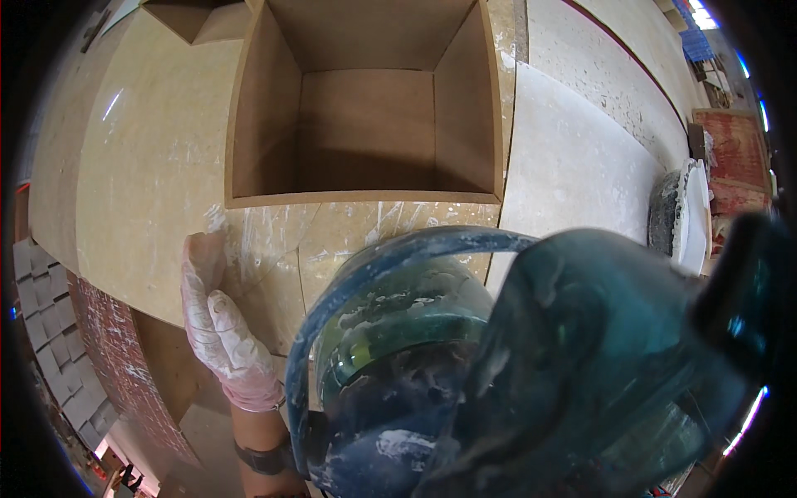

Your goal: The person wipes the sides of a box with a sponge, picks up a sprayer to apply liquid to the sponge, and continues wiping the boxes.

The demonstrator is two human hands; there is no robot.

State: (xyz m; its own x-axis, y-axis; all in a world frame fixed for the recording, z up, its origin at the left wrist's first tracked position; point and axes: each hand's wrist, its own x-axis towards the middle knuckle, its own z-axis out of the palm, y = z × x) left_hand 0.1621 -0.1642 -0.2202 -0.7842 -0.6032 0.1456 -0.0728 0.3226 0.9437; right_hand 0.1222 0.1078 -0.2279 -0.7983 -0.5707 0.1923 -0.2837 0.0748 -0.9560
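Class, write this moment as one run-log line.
left hand: extended, nothing visibly held | nearby: open brown box, front-left corner | right hand: not in view | foreground: translucent blue-green object

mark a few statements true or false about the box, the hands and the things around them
1. The brown box has its open side toward the camera. True.
2. White smears show on the left hand. True.
3. The left hand is inside the box. False: it is outside, near the lower left corner.
4. The right hand grips the box rim. False: the right hand is not in view.
5. A blue-green translucent object fills much of the lower right. True.
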